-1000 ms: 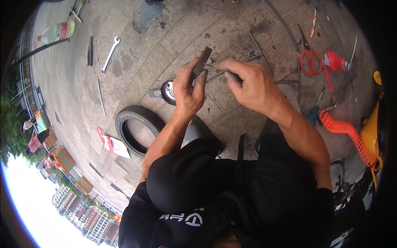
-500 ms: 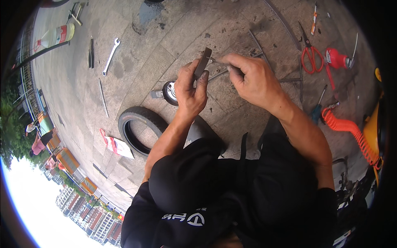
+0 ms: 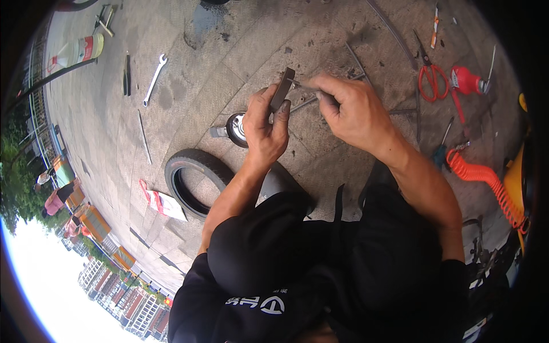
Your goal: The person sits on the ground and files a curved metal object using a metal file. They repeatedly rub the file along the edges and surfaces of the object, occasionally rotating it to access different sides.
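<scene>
On a stained stone pavement, a person's left hand [image 3: 267, 130] grips a dark flat block [image 3: 281, 92] upright between thumb and fingers, its lower end hidden in the grasp; the right hand [image 3: 357, 114] is drawn narrow, thumb against forefinger, around a thin metal tool [image 3: 303, 85], whose tip meets or nearly meets the block's upper part, too small to tell which; the tool's rear end is lost inside the fist; just behind the left hand sits a small wheel [image 3: 235, 128], partly covered by that hand; a black tyre [image 3: 210, 164] lies nearby, its right side cut off from sight by the left forearm; a red-and-white packet [image 3: 167, 206] rests beside the tyre; farther left lie a wrench [image 3: 154, 80] and dark-handled pliers [image 3: 126, 74]; to the right, red-handled scissors [image 3: 425, 64] lie next to a red bottle [image 3: 466, 80]; an orange coiled hose [image 3: 483, 174] runs toward a yellow object [image 3: 514, 177], cropped by the dark rim and hard to identify.
</scene>
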A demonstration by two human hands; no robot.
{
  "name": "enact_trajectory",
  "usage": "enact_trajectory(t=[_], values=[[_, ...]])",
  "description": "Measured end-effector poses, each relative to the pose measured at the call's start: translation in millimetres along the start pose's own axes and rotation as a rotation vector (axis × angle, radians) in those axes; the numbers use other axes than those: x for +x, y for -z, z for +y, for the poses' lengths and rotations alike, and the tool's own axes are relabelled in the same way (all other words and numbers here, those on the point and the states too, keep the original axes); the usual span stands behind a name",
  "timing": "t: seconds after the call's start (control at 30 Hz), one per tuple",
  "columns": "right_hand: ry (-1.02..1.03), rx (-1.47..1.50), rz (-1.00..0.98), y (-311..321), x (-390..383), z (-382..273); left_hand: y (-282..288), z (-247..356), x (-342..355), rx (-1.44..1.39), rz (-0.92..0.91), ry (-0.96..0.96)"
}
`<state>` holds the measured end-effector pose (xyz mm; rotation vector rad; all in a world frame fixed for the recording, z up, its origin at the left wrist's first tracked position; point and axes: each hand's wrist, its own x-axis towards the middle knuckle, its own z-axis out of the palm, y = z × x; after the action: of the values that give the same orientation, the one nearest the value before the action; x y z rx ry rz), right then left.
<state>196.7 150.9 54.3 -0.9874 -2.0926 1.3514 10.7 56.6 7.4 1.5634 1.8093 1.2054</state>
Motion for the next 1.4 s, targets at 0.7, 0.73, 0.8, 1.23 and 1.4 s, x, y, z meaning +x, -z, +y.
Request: enact_trajectory(t=[0.7, 0.73, 0.8, 1.23, 1.4], values=[[0.034, 0.009, 0.052, 2.5, 1.4, -0.6, 1.7, 1.1, -0.7, -0.034, 0.024, -0.008], [0.028, -0.01, 0.003, 1.5, 0.0, -0.3, 1.8, 1.3, -0.8, -0.027, 0.025, -0.002], [0.074, 0.01, 0.047, 0.2, 0.4, 1.8, 1.7, 2.0, -1.0, -0.04, 0.027, 0.041], [0.027, 0.021, 0.024, 3.5, -0.9, -3.6, 0.5, 3.4, -2.9, -0.059, 0.009, 0.04], [0.056, 0.003, 0.023, 1.5, 0.7, -0.6, -0.4, 1.5, 0.0, -0.08, 0.025, 0.026]])
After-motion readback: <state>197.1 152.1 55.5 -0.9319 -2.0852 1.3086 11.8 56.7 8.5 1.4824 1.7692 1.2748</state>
